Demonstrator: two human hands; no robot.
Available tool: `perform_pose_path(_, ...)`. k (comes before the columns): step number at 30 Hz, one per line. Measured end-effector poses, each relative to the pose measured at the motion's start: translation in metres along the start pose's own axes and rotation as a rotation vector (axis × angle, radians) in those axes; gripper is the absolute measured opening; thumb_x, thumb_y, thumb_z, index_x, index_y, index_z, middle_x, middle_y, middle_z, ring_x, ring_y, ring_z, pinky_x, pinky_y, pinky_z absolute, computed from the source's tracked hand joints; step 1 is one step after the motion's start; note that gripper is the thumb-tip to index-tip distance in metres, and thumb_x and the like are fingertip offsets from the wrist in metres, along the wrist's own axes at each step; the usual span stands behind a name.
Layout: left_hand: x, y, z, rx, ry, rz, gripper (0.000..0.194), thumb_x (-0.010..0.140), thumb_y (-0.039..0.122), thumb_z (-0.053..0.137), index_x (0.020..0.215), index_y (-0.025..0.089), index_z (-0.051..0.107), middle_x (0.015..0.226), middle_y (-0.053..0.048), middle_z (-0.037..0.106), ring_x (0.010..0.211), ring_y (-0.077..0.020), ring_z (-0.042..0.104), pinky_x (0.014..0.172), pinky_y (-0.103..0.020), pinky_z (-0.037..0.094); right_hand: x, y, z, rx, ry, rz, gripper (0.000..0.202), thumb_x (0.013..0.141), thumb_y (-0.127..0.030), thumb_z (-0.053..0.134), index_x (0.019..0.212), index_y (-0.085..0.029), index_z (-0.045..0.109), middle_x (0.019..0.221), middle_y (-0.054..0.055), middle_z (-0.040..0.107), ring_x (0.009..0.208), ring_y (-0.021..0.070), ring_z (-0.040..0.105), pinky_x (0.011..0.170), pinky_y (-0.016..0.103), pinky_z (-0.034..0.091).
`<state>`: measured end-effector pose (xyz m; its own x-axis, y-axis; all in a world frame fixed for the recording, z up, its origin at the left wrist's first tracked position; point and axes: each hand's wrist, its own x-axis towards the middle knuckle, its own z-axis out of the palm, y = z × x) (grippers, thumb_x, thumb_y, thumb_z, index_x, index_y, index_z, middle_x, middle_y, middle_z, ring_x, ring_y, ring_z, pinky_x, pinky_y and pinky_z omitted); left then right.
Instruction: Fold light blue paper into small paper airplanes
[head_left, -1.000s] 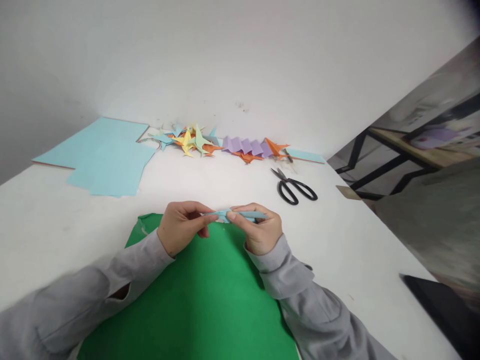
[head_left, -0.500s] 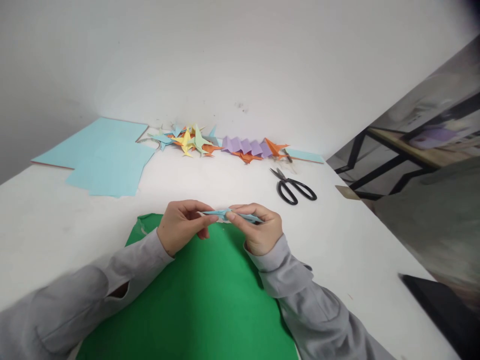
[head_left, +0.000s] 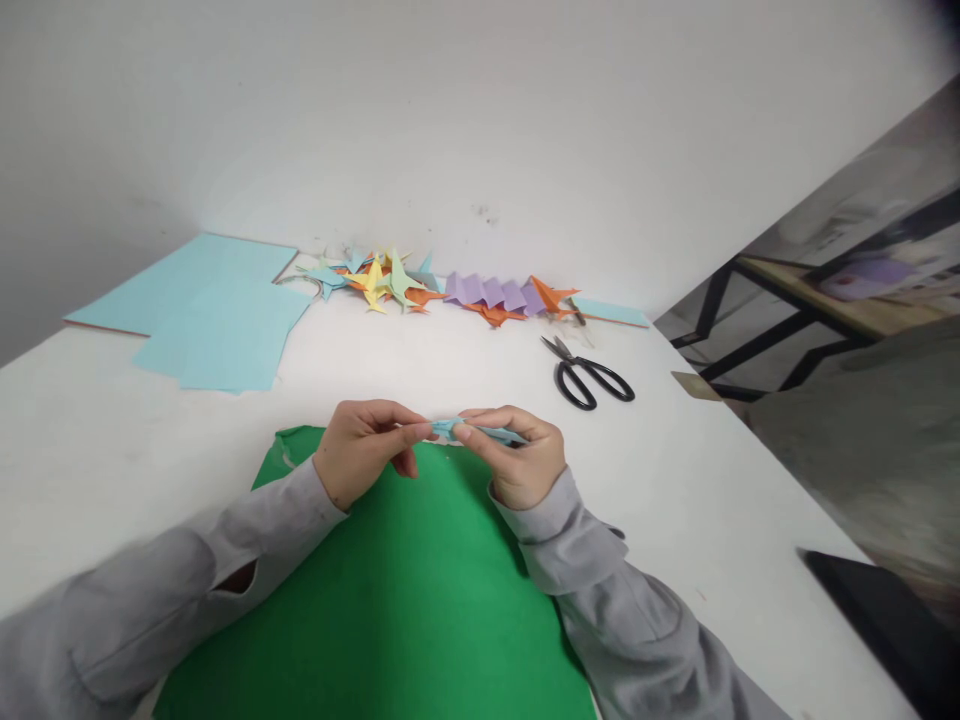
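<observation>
A slim folded piece of light blue paper (head_left: pixel 444 428) is held level between my hands, above the far edge of a green mat (head_left: pixel 420 570). My left hand (head_left: pixel 367 445) pinches its left end between thumb and forefinger, hiding the tip. With thumb and fingers, my right hand (head_left: pixel 521 452) grips the middle and right part, much of which lies behind the fingers. A thin blue strip shows out past my right thumb.
Black-handled scissors (head_left: pixel 585 372) lie beyond my right hand. Along the wall are several folded paper figures (head_left: pixel 382 282) and a pleated purple paper (head_left: pixel 491 293). Light blue sheets (head_left: pixel 217 330) are stacked at the back left. A dark flat object (head_left: pixel 877 620) sits at the right edge.
My left thumb and forefinger have closed over the pointed left end of the blue paper, which stuck out between them before. My right hand has stayed in place.
</observation>
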<state>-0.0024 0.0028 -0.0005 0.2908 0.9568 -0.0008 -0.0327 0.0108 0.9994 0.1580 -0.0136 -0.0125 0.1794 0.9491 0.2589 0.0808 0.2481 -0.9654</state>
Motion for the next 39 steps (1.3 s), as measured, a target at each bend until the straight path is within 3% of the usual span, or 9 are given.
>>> perform_pose_path(6, 0.0011, -0.0031, -0.0012, -0.064, -0.071, -0.014, 0.018, 0.071, 0.029, 0.060, 0.075, 0.013, 0.068, 0.044, 0.000, 0.059, 0.038, -0.0112, 0.054, 0.041, -0.023, 0.046, 0.0014, 0.0022, -0.0021, 0.008, 0.017, 0.017, 0.014, 0.057, -0.026, 0.074, 0.061, -0.017, 0.064, 0.070, 0.004, 0.070, 0.067, 0.0186, 0.065, 0.062, 0.031, 0.054)
perform_pose_path(12, 0.0021, -0.0040, -0.0031, -0.207, -0.133, -0.085, 0.022, 0.073, 0.028, 0.057, 0.085, 0.012, 0.066, 0.071, -0.007, 0.069, 0.041, -0.0122, 0.057, 0.041, -0.025, 0.046, 0.0028, 0.0033, -0.0035, 0.034, 0.037, 0.052, 0.016, 0.054, -0.027, 0.075, 0.060, -0.017, 0.065, 0.069, 0.004, 0.070, 0.065, 0.0187, 0.065, 0.061, 0.031, 0.053)
perform_pose_path(17, 0.0020, -0.0040, -0.0045, -0.273, -0.128, -0.104, 0.026, 0.075, 0.030, 0.053, 0.088, 0.010, 0.063, 0.088, -0.013, 0.068, 0.044, -0.0129, 0.058, 0.039, -0.025, 0.045, 0.0045, 0.0044, -0.0032, 0.042, 0.052, 0.074, 0.017, 0.054, -0.028, 0.075, 0.060, -0.016, 0.065, 0.067, 0.004, 0.070, 0.063, 0.0178, 0.064, 0.059, 0.030, 0.053)
perform_pose_path(22, 0.0020, -0.0039, -0.0033, -0.195, -0.075, -0.074, 0.028, 0.075, 0.037, 0.052, 0.079, 0.011, 0.061, 0.082, -0.010, 0.068, 0.043, -0.0119, 0.057, 0.039, -0.024, 0.045, 0.0053, 0.0045, -0.0035, 0.025, 0.059, 0.090, 0.020, 0.053, -0.030, 0.076, 0.060, -0.016, 0.065, 0.068, 0.005, 0.070, 0.062, 0.0185, 0.064, 0.059, 0.031, 0.053)
perform_pose_path(26, 0.0015, -0.0042, -0.0027, -0.050, -0.033, 0.000, 0.020, 0.069, 0.032, 0.061, 0.072, 0.013, 0.060, 0.063, -0.003, 0.065, 0.041, -0.0099, 0.054, 0.040, -0.023, 0.045, 0.0053, 0.0043, -0.0035, 0.037, 0.039, 0.099, 0.018, 0.053, -0.030, 0.076, 0.060, -0.016, 0.065, 0.069, 0.005, 0.070, 0.063, 0.0187, 0.065, 0.059, 0.031, 0.053)
perform_pose_path(31, 0.0009, -0.0009, -0.0020, 0.014, -0.031, -0.006, 0.018, 0.072, 0.030, 0.058, 0.067, 0.012, 0.059, 0.045, 0.001, 0.057, 0.039, -0.0099, 0.053, 0.042, -0.022, 0.045, 0.0053, 0.0048, -0.0029, 0.054, 0.039, 0.108, 0.017, 0.052, -0.028, 0.076, 0.059, -0.017, 0.065, 0.068, 0.004, 0.070, 0.064, 0.0187, 0.065, 0.061, 0.031, 0.053)
perform_pose_path(36, 0.0013, 0.0019, -0.0011, -0.014, -0.065, -0.053, 0.018, 0.074, 0.029, 0.055, 0.067, 0.012, 0.059, 0.043, 0.001, 0.055, 0.040, -0.0103, 0.054, 0.043, -0.022, 0.045, 0.0056, 0.0059, -0.0022, 0.072, 0.045, 0.119, 0.017, 0.051, -0.027, 0.077, 0.059, -0.017, 0.066, 0.066, 0.004, 0.070, 0.061, 0.0173, 0.064, 0.059, 0.029, 0.051)
perform_pose_path(39, 0.0015, 0.0008, -0.0009, -0.066, -0.071, -0.061, 0.017, 0.073, 0.029, 0.056, 0.070, 0.013, 0.058, 0.054, -0.001, 0.061, 0.041, -0.0104, 0.056, 0.041, -0.022, 0.045, 0.0064, 0.0067, -0.0027, 0.075, 0.051, 0.122, 0.017, 0.050, -0.027, 0.077, 0.058, -0.017, 0.066, 0.066, 0.003, 0.070, 0.060, 0.0167, 0.063, 0.058, 0.029, 0.050)
